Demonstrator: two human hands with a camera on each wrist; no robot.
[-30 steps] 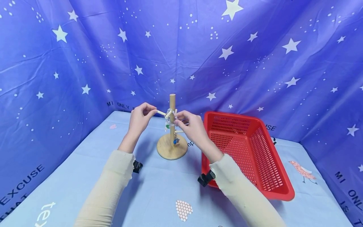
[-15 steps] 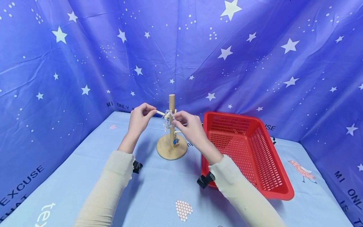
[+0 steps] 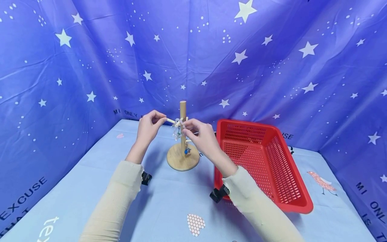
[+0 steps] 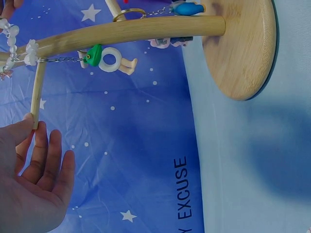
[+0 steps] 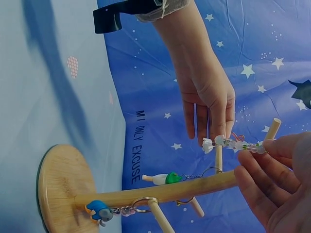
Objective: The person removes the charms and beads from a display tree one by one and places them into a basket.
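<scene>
A wooden peg stand (image 3: 182, 109) with a round base is in the middle of the table. My left hand (image 3: 149, 126) pinches the tip of one upper peg (image 4: 37, 97) between thumb and fingers. At the post's right side, my right hand (image 3: 202, 136) pinches a strand of clear and white beads (image 5: 238, 144), which overlaps the peg in the head view. A keychain with a green-topped figure and white ring (image 4: 108, 58) hangs close to that peg. Lower down, a blue and grey figure keychain (image 5: 100, 212) hangs by its ring from another peg.
To the right of the stand is a red perforated plastic basket (image 3: 281, 161). A blue star-print cloth (image 3: 121, 67) stands behind the light blue printed table cover (image 3: 169, 201). Black wrist-camera mounts (image 3: 219, 193) jut out from both cuffs.
My right hand has shifted slightly left, bringing the bead strand from around the post towards the peg my left hand pinches. The left hand has stayed almost still.
</scene>
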